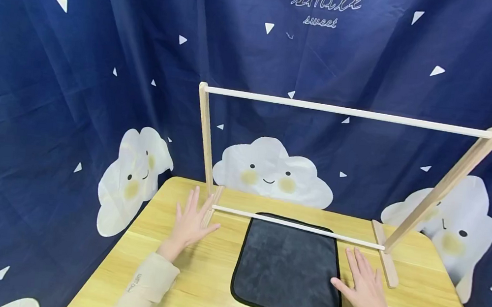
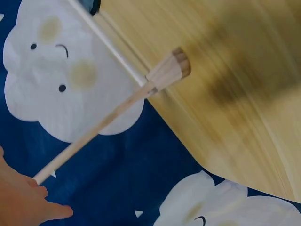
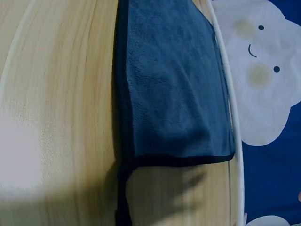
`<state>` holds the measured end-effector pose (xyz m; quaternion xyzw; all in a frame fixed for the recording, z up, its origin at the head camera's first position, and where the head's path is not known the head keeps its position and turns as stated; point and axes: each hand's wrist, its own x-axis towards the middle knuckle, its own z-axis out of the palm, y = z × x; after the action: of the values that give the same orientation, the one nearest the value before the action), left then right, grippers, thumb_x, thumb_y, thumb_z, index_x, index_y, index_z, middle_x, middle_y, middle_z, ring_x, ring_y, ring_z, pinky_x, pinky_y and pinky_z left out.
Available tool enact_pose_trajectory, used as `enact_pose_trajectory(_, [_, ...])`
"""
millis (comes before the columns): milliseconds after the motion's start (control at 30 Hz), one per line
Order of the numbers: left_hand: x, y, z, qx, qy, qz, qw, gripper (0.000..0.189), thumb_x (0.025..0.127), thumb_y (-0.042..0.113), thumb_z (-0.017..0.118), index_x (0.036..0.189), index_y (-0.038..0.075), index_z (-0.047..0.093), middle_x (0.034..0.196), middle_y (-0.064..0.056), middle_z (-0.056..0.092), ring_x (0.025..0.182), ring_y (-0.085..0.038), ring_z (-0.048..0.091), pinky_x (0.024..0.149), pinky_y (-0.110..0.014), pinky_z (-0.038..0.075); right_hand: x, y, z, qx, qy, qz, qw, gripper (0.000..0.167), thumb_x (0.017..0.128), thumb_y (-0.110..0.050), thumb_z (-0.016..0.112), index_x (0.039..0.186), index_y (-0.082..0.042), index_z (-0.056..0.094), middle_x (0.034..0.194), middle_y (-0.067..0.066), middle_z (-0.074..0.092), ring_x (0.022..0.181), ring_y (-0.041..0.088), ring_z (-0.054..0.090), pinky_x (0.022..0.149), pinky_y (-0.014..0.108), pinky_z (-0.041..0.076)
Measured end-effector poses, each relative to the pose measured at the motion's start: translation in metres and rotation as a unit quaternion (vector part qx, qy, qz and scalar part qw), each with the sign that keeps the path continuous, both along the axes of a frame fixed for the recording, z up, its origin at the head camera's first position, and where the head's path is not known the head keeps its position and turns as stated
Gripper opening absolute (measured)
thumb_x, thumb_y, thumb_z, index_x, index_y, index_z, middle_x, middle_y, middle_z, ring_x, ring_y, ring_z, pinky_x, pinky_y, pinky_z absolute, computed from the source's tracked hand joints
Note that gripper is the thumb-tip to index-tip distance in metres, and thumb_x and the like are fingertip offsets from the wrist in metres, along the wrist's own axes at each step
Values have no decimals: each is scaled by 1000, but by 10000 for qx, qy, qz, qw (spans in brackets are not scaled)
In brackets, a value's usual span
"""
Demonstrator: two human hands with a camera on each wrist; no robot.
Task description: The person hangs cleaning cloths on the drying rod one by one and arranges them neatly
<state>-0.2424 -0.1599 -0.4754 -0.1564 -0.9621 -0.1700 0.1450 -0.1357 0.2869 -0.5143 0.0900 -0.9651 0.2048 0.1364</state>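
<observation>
A wooden drying rack with a white top bar (image 1: 343, 111) and a white lower bar (image 1: 297, 223) stands across the far side of the table. Under its lower bar a dark grey cloth (image 1: 290, 271) with black edging lies flat. My left hand (image 1: 187, 224) is spread near the rack's left foot (image 1: 214, 205), fingers straight. In the left wrist view that hand (image 2: 23, 197) overlaps the end of the upright (image 2: 89, 136); whether it touches I cannot tell. My right hand (image 1: 364, 286), fingers extended, is beside the cloth's right edge, near the right foot (image 1: 385, 256). Neither hand holds anything.
The wooden table (image 1: 203, 278) has rounded far corners. Behind and to the left hangs a dark blue curtain (image 1: 150, 40) printed with clouds and white triangles. A black strap (image 3: 123, 197) trails from the cloth's corner. The rack's right upright (image 1: 447, 187) rises beyond the right hand.
</observation>
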Motion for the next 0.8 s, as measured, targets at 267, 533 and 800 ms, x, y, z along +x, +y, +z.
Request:
enact_pose_trajectory(267, [-22,-16,9,585,762,-62,9954,79,77,40,67,142,15,30,148,-27,7,132,-46,17,96,-65,23,-5,-4,-14,-595,-111,329,9976,84,78,-29,69,144,-6,24,139,30,31,122,50,32,91,64,24])
enact_pose_trajectory(533, [-38,-26,6,1222,890,-64,9885,76,82,30,66,144,19,25,147,-24,17,127,-47,26,96,-63,27,-9,-13,-35,-1123,-247,451,9923,75,80,-23,68,141,0,30,137,29,34,121,46,34,105,32,20])
enact_pose_trajectory(800, [-58,-26,6,1540,972,-106,9832,77,81,26,68,145,20,25,144,-21,26,126,-45,31,93,-62,33,-9,-19,-47,-1367,-925,269,9859,72,84,-28,65,140,2,30,133,30,36,120,46,36,87,62,34])
